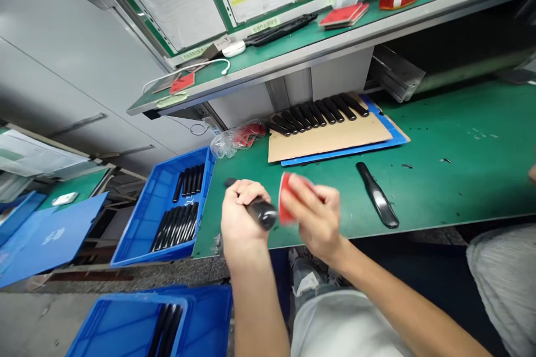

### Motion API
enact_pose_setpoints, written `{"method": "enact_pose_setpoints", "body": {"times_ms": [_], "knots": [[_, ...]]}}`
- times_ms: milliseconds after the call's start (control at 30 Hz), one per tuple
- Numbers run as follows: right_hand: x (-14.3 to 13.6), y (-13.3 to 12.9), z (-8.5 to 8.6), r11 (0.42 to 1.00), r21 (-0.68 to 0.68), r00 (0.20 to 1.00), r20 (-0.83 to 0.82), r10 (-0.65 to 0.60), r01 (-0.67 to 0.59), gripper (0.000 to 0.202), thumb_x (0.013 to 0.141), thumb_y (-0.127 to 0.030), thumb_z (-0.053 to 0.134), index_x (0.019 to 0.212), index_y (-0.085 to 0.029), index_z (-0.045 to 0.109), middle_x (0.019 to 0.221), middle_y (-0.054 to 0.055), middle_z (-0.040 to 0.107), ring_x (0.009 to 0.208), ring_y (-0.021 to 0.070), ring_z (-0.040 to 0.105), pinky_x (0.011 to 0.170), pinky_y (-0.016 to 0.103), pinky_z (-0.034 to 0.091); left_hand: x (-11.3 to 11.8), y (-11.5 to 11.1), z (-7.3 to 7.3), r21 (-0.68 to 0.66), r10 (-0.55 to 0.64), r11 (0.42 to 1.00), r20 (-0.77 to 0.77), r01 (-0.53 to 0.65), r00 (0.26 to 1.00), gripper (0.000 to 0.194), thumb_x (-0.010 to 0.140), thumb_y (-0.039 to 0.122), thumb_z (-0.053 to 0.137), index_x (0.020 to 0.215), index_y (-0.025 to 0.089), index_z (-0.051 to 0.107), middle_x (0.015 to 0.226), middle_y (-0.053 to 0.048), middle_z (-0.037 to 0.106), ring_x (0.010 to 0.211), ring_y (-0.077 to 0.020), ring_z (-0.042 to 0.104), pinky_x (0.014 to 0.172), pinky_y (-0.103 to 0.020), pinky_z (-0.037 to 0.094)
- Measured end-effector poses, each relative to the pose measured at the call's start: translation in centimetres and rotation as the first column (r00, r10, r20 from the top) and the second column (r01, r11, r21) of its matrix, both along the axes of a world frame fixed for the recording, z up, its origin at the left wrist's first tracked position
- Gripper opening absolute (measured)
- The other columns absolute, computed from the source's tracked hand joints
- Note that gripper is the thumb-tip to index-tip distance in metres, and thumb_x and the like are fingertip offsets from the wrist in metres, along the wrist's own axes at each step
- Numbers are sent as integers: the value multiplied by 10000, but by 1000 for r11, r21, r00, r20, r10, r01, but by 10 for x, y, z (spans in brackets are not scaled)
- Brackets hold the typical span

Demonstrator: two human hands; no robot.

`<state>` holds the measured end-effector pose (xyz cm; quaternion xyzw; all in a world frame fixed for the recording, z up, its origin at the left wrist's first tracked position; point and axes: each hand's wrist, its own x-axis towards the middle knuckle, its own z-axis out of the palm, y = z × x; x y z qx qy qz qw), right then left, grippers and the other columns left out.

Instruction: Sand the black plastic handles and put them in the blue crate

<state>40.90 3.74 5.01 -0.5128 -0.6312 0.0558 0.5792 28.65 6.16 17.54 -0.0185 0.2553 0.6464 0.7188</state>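
Note:
My left hand (pixel 243 215) is wrapped round a smooth black handle (pixel 263 213), whose rounded end points toward my right hand. My right hand (pixel 316 215), slightly blurred, pinches a flat red pad (pixel 286 206) that looks like sanding material. The pad is close beside the handle's end; I cannot tell whether they touch. To the right, another black handle (pixel 377 195) of the same sort lies by itself on the green bench (pixel 439 173). Behind my hands, a row of several black handles (pixel 312 114) rests on cardboard (pixel 330 141).
A blue crate (pixel 157 178) with black handles adjoins the bench's left end; another crate (pixel 121 318) stands lower down. Above the bench runs a shelf (pixel 268 51) with red pads (pixel 344 14). A plastic bag (pixel 228 144) lies near the crate. Someone's sleeve (pixel 506 273) shows at right.

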Motion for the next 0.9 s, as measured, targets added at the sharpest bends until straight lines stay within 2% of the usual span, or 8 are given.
{"method": "enact_pose_setpoints", "body": {"times_ms": [133, 300, 433, 500, 567, 700, 767, 900], "knots": [[3, -14, 3, 973, 155, 985, -26, -172, 174, 565, 999, -80, 455, 1477, -379, 483, 1523, 67, 537, 1176, 256, 601, 911, 477, 468, -7, 1, 1, -38, -37, 999, 27, 38, 999, 369, 1028, 89, 244, 687, 224, 273, 515, 97, 361, 339, 16, 365, 389, -47, 332], [2, -30, 4, 968, 222, 993, -24, -111, 114, 652, 942, -38, 518, 1508, -354, 441, 1570, 28, 473, 1181, 255, 614, 885, 445, 483, -7, 1, 3, -37, -33, 999, 116, 38, 993, 368, 1054, 145, 233, 698, 234, 253, 516, 100, 321, 353, 4, 349, 389, -57, 350], [-1, -32, -3, 976, 208, 997, -18, -68, 71, 672, 924, -10, 511, 1516, -317, 434, 1569, 62, 476, 1226, 262, 608, 911, 453, 483, -3, 5, -2, -57, -43, 997, 87, 48, 995, 357, 1066, 195, 248, 716, 220, 314, 548, 90, 335, 389, -9, 385, 410, -78, 370], [-2, -32, -5, 982, 185, 998, -54, -20, 30, 649, 941, -37, 495, 1516, -331, 431, 1566, 62, 483, 1253, 269, 599, 940, 471, 483, 0, 5, -4, -23, -65, 998, 14, 66, 998, 372, 1077, 316, 219, 793, 188, 421, 638, 42, 456, 493, -45, 482, 458, -124, 441], [-1, -33, -5, 994, 99, 977, -204, 68, -48, 597, 982, -93, 463, 1516, -357, 419, 1555, 50, 501, 1287, 265, 585, 971, 476, 498, 2, 4, -5, 31, -58, 998, -123, 62, 991, 421, 1075, 410, 207, 932, 156, 511, 786, -22, 558, 630, -94, 567, 532, -185, 522], [6, -33, -3, 973, -42, 829, -533, 169, -225, 516, 1032, -170, 428, 1505, -375, 412, 1542, 35, 513, 1288, 229, 591, 996, 435, 538, 2, -2, -10, 52, -20, 998, -377, 43, 926, 183, 1058, 241, 403, 1108, 172, 565, 858, 1, 556, 625, -52, 568, 524, -114, 504], [14, -31, 0, 960, 7, 853, -457, 252, -280, 514, 1024, -168, 442, 1499, -365, 429, 1555, 35, 496, 1309, 247, 570, 1010, 463, 526, 2, -4, -14, 51, -46, 996, -401, 72, 915, 173, 1050, 214, 433, 1136, 161, 573, 860, 9, 546, 569, -26, 538, 459, -81, 456], [22, -29, 13, 924, 227, 950, 28, 310, -308, 487, 1013, -163, 445, 1487, -266, 481, 1580, 67, 463, 1293, 276, 552, 986, 477, 484, 0, -4, -20, 29, -160, 984, -309, 177, 938, 181, 1061, 207, 411, 1010, 123, 564, 886, 4, 548, 496, 20, 457, 404, -58, 389]]}}
